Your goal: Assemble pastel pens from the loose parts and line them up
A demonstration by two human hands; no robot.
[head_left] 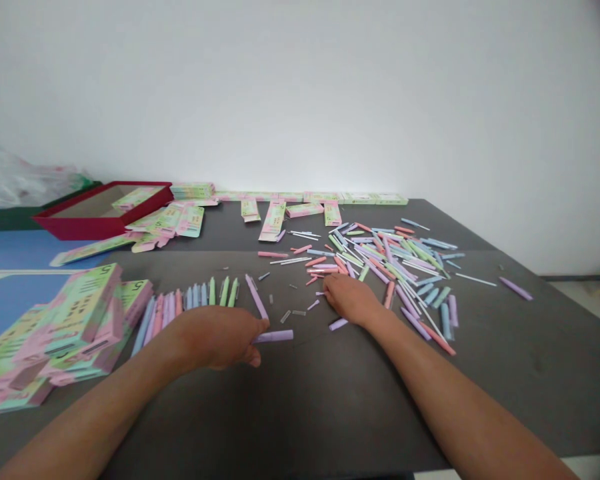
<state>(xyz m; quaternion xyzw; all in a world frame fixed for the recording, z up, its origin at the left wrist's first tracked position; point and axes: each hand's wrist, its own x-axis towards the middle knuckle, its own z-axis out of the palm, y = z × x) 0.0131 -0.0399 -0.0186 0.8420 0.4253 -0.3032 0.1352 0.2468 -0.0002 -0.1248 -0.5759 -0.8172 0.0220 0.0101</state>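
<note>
My left hand (220, 337) is closed, with a purple pen barrel (279, 336) between thumb and fingers, low over the table. Close by lies a purple pen (257, 297), at the end of a row of blue, pink, purple and green pens (225, 291); my left hand covers part of this row. At the edge of the loose pen parts, my right hand (353, 298) is closed, its fingertips at a small purple pen part (320, 293). Another small purple piece (313, 305) lies just in front of it, and a purple barrel (338, 324) rests below that hand.
Loose barrels, refills and other pen parts (410, 257) spread over the dark table (520, 373). Small clear pieces (286, 316) lie mid-table. Stacked pen boxes (75, 320) stand at left. Further back are a red box (105, 207), flattened cartons (167, 223) and boxes along the wall.
</note>
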